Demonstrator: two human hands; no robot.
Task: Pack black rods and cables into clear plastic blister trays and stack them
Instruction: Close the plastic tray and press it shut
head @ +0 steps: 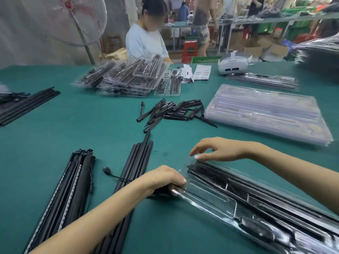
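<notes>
While the filled tray (256, 204) lies on the green surface (91, 116), long axis running from near right toward the far left, its far end sits between both hands. Left hand (165, 178) pinches that end's near corner; right hand (216, 149) hovers over the far corner, fingers loosely spread, fingertips barely touching.

Green table (91, 129) across the whole frame. At lower right, a filled tray (256, 198); left of it, rods (139, 158), a cable (111, 174) and a strip bundle (73, 184). In the centre, a scatter of spikes (172, 111). At right, empty trays (266, 114), stacked. At upper centre, heaped packed trays (126, 76), paper slips (194, 72) beside. At upper right, a headset (233, 65). At left edge, more rods (27, 105).
</notes>
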